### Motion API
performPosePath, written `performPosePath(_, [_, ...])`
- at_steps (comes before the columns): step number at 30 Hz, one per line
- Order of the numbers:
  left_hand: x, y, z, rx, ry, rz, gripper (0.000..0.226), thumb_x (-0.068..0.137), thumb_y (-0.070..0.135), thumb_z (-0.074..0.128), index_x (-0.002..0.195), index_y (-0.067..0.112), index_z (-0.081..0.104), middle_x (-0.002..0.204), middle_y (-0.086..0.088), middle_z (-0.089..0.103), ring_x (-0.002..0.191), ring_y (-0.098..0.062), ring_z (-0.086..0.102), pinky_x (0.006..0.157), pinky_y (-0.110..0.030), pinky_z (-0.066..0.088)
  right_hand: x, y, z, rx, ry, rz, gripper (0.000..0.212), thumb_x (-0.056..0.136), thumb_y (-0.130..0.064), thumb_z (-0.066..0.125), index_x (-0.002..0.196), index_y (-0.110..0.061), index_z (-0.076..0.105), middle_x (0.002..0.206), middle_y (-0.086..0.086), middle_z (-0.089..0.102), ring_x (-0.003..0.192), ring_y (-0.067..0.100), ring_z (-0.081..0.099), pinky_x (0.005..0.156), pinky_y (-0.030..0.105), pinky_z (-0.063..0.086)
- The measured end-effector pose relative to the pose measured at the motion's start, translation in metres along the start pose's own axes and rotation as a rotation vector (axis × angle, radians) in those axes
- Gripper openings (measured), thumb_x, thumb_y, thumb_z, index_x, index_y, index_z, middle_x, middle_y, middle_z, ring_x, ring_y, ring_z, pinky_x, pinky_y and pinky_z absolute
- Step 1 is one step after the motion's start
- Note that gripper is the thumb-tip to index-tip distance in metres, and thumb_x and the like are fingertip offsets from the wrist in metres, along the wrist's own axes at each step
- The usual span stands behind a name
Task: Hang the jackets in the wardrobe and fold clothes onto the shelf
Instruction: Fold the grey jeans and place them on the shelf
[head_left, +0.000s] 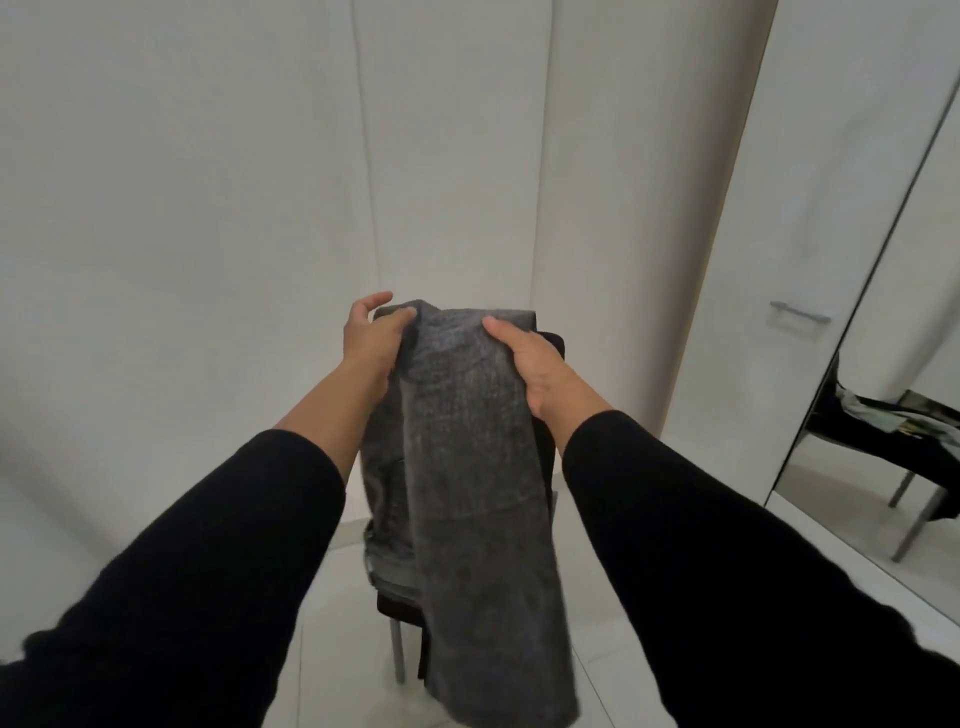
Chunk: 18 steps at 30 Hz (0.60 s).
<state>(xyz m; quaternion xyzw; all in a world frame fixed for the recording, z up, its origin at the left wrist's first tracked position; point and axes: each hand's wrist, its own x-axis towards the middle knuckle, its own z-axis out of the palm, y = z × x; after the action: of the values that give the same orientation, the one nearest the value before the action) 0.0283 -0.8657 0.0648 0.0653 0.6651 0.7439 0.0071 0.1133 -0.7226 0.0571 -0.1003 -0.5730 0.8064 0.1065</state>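
Both hands are raised in front of the person, each gripping the top edge of one grey garment held up in the air. On the left, the left hand (370, 340) pinches the upper left corner of the grey garment (467, 467), thumb in front of the cloth and the other fingers curled behind it. On the right, the right hand (535, 371) grips the upper right part of the same edge, thumb lying across the front and the remaining fingers hidden behind the fabric. Black sleeves cover both forearms.

The garment hangs straight down between the arms in a long doubled panel, its lower end near the bottom of the view. It looks like thick, soft knit or brushed fabric: limp, not slippery, probably of moderate weight, and not fragile. Holding it by the two top corners seems the best grip for folding, since the cloth falls flat under its own weight.

Behind and below the garment stands a dark chair (400, 608) with metal legs, carrying more grey clothing on its seat. Closed white wardrobe doors (208, 208) fill the far view, so no shelf or hanging rail is visible. Far right, a mirror (893, 415) reflects dark furniture.
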Motion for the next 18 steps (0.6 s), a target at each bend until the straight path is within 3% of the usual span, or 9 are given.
performPosePath(3, [-0.001, -0.011, -0.016, 0.066, 0.001, -0.045, 0.050, 0.090, 0.031, 0.061, 0.134, 0.027, 0.036, 0.137, -0.006, 0.044, 0.118, -0.026, 0.049, 0.098, -0.043, 0.047, 0.007, -0.009, 0.019, -0.032, -0.008, -0.046, 0.046, 0.088, -0.026, 0.064, 0.128, -0.006, 0.051, 0.103, 0.012, 0.062, 0.094, 0.024, 0.060, 0.097, 0.040, 0.048])
performPosePath(6, [-0.005, -0.016, -0.022, 0.116, 0.014, -0.152, 0.061, 0.087, 0.052, 0.056, 0.132, 0.023, 0.025, 0.127, -0.006, 0.043, 0.109, -0.025, 0.048, 0.088, -0.039, 0.045, 0.014, -0.017, 0.031, -0.066, 0.021, -0.060, 0.050, 0.087, -0.027, 0.066, 0.128, -0.002, 0.052, 0.099, 0.012, 0.060, 0.091, 0.025, 0.059, 0.100, 0.042, 0.046])
performPosePath(9, [-0.008, -0.023, -0.019, 0.206, 0.056, -0.159, 0.056, 0.089, 0.058, 0.047, 0.122, 0.016, 0.032, 0.124, -0.009, 0.047, 0.100, -0.024, 0.049, 0.081, -0.037, 0.042, 0.019, -0.018, 0.029, -0.090, 0.063, -0.027, 0.039, 0.083, -0.029, 0.070, 0.111, -0.003, 0.059, 0.101, 0.015, 0.061, 0.096, 0.029, 0.059, 0.100, 0.047, 0.046])
performPosePath(12, [-0.011, -0.019, -0.012, 0.305, 0.026, -0.215, 0.069, 0.089, 0.060, 0.043, 0.133, 0.007, 0.043, 0.132, -0.011, 0.051, 0.113, -0.031, 0.052, 0.088, -0.039, 0.043, 0.018, -0.019, 0.016, -0.079, 0.106, -0.007, 0.023, 0.083, -0.028, 0.071, 0.089, -0.007, 0.062, 0.091, 0.013, 0.062, 0.083, 0.026, 0.060, 0.093, 0.043, 0.050])
performPosePath(15, [-0.009, -0.006, -0.001, 0.295, 0.020, -0.156, 0.042, 0.092, 0.040, 0.050, 0.113, 0.003, 0.057, 0.119, -0.013, 0.060, 0.095, -0.027, 0.055, 0.076, -0.033, 0.045, 0.013, -0.023, -0.004, -0.066, 0.121, 0.025, 0.023, 0.084, -0.029, 0.069, 0.086, -0.007, 0.064, 0.087, 0.013, 0.064, 0.076, 0.024, 0.061, 0.083, 0.038, 0.051])
performPosePath(18, [-0.006, -0.002, 0.013, 0.269, 0.072, -0.042, 0.022, 0.095, 0.028, 0.050, 0.096, 0.009, 0.061, 0.101, -0.016, 0.061, 0.094, -0.028, 0.056, 0.081, -0.035, 0.047, 0.004, -0.028, -0.023, -0.195, 0.085, 0.089, 0.039, 0.081, -0.041, 0.070, 0.103, -0.009, 0.065, 0.104, 0.012, 0.067, 0.093, 0.025, 0.063, 0.089, 0.037, 0.050])
